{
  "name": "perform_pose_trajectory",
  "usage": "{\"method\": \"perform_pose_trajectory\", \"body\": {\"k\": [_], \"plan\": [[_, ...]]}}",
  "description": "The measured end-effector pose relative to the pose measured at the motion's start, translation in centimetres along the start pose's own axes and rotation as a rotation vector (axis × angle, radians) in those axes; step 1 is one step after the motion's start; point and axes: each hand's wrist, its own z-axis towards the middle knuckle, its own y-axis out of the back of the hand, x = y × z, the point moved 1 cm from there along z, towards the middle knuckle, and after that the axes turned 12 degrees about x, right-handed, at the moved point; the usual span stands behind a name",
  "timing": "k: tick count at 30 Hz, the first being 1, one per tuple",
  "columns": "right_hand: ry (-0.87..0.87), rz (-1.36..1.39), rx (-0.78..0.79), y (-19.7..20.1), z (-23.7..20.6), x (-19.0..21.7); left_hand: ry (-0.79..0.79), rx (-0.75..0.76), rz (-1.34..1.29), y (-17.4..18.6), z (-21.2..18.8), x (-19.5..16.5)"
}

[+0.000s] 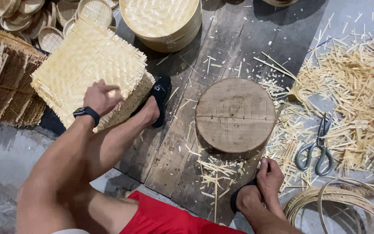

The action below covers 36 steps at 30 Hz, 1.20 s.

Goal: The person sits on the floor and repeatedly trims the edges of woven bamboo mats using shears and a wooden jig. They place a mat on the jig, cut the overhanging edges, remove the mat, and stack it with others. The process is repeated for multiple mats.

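Note:
My left hand (101, 97), with a black watch on the wrist, rests on top of a stack of square woven bamboo mats (83, 65), fingers curled on the top mat near its front corner. My right hand (269, 177) is down by my right foot, fingers closed around the edge of a black shoe (237, 197). A round wooden chopping block (235, 113) stands between my feet on dark planks. My left foot in a black shoe (161, 97) lies beside the mat stack.
Grey scissors (319, 147) lie among bamboo offcuts (360, 95) at the right. Coiled bamboo hoops (347, 203) sit at the bottom right. A stack of round steamer trays (163, 21) stands at the top, small woven baskets (31, 21) and mat bundles (1, 78) at the left.

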Motion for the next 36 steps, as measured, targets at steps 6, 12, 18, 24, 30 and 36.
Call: {"method": "perform_pose_trajectory", "body": {"k": [6,12,18,24,30,36], "plan": [[-0.061,0.051,0.024,0.0,-0.1,-0.1,-0.03,-0.189,-0.256,-1.0,1.3,4.2],[-0.075,0.061,0.023,-0.2,-0.1,-0.8,0.007,-0.805,-0.214,8.9,1.6,7.7],[-0.073,0.356,0.074,0.2,1.2,-2.0,-0.544,-0.817,-0.221,8.9,-3.9,-7.0],[-0.145,0.65,0.197,3.6,6.7,0.2,-0.577,0.521,-0.312,-9.4,-8.3,-26.6],[-0.16,0.477,0.253,4.5,10.1,5.6,-0.652,0.73,-0.106,-16.7,-9.3,-28.8],[-0.182,0.339,0.088,3.5,10.5,6.0,0.031,0.188,-0.662,-16.8,3.8,-23.0]]}}
